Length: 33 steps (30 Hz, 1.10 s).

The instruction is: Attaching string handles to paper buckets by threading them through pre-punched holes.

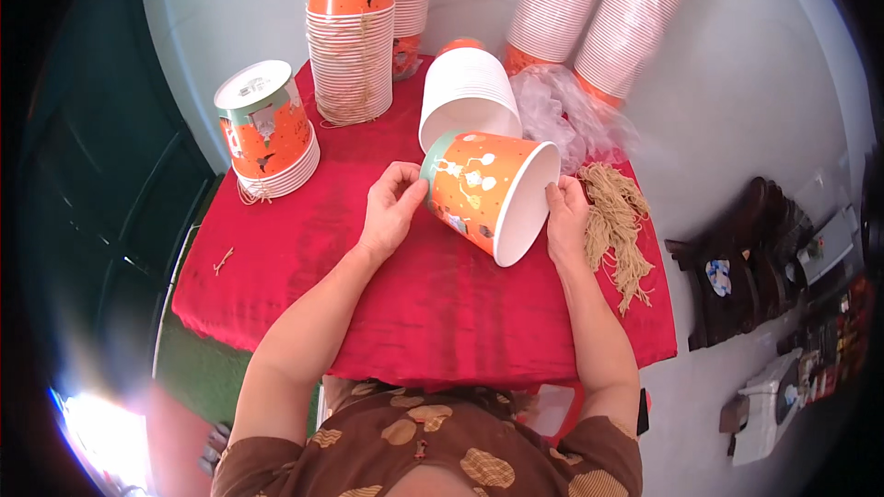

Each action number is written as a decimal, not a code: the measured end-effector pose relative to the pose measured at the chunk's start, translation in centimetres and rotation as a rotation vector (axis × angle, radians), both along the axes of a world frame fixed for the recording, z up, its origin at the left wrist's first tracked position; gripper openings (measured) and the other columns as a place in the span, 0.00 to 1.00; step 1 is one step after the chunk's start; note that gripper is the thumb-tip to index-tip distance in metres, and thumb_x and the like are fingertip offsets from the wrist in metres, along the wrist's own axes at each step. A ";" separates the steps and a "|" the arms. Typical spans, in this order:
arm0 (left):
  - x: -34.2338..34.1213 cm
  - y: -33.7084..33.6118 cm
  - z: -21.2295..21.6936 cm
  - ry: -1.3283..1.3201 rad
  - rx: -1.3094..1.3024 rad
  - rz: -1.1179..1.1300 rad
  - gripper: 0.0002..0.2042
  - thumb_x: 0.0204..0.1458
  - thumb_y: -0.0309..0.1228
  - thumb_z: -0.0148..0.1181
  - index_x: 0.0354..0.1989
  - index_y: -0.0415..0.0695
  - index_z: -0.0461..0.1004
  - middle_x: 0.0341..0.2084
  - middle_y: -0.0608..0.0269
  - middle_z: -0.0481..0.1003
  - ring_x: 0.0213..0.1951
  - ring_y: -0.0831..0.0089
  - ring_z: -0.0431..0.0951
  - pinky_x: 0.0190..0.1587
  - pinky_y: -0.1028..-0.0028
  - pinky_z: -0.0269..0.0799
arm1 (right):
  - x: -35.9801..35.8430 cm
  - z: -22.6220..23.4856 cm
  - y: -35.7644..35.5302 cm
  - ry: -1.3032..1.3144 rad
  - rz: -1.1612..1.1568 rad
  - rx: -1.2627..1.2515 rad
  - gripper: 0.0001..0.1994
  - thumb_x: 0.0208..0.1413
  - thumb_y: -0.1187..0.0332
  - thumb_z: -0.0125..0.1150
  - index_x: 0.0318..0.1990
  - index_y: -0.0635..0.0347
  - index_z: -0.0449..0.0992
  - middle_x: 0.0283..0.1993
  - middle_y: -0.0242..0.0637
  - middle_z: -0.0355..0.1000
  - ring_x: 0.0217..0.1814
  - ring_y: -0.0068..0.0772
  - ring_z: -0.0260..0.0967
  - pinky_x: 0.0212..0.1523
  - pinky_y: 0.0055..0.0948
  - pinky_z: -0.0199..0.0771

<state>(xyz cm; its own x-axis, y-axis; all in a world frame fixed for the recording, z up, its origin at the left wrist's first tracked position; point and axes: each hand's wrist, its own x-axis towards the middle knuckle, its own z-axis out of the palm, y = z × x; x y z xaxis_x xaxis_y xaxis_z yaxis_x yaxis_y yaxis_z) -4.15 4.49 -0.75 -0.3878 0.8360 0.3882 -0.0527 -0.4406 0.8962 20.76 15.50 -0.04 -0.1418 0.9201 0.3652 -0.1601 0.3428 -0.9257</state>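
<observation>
Between my two hands an orange paper bucket point(477, 186) with a green band and white figures is held on its side, its white open mouth turned right. My left hand point(394, 206) pinches the green base end. At the mouth's rim, the thumb and fingers of my right hand point(565, 212) grip the edge. Just behind lies a nested stack of white-walled buckets point(471, 97), its opening toward me. A bundle of tan strings point(615, 225) lies beside my right hand.
A red cloth covers the table point(414, 313). At left stands a short upside-down bucket stack point(267, 133); a taller stack point(350, 55) is behind it. Plastic-wrapped stacks point(635, 23) lean at the back right, near crumpled clear plastic point(562, 115). A string scrap point(223, 261) lies at left.
</observation>
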 end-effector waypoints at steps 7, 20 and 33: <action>1.3 -0.9 0.4 0.180 0.086 -0.082 0.09 0.58 0.30 0.59 0.32 0.38 0.68 0.41 0.62 0.72 0.40 0.77 0.69 0.46 0.75 0.68 | 0.8 -1.0 0.3 0.010 0.067 -0.163 0.05 0.66 0.72 0.52 0.43 0.64 0.71 0.37 0.30 0.73 0.37 0.17 0.69 0.39 0.20 0.70; 2.1 -1.1 0.9 0.250 0.096 0.209 0.07 0.61 0.27 0.56 0.34 0.37 0.66 0.37 0.62 0.70 0.34 0.78 0.67 0.39 0.77 0.67 | 0.1 -0.7 -1.4 -0.079 0.077 0.005 0.12 0.68 0.69 0.48 0.41 0.66 0.77 0.39 0.34 0.78 0.39 0.21 0.71 0.43 0.23 0.71; 1.8 -0.7 0.2 0.274 0.084 0.307 0.07 0.60 0.25 0.57 0.32 0.37 0.65 0.38 0.59 0.71 0.34 0.76 0.69 0.39 0.75 0.69 | -1.3 1.0 -5.2 0.086 0.381 0.169 0.09 0.65 0.70 0.55 0.47 0.67 0.73 0.37 0.26 0.71 0.34 0.12 0.62 0.36 0.16 0.64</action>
<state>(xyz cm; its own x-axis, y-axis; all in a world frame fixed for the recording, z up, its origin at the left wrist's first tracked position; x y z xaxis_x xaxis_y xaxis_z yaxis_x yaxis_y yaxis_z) -2.35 3.83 -0.53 -0.4867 0.6587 0.5738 0.3280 -0.4711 0.8189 19.47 10.33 0.97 -0.4227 0.7338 0.5318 -0.3789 0.3899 -0.8393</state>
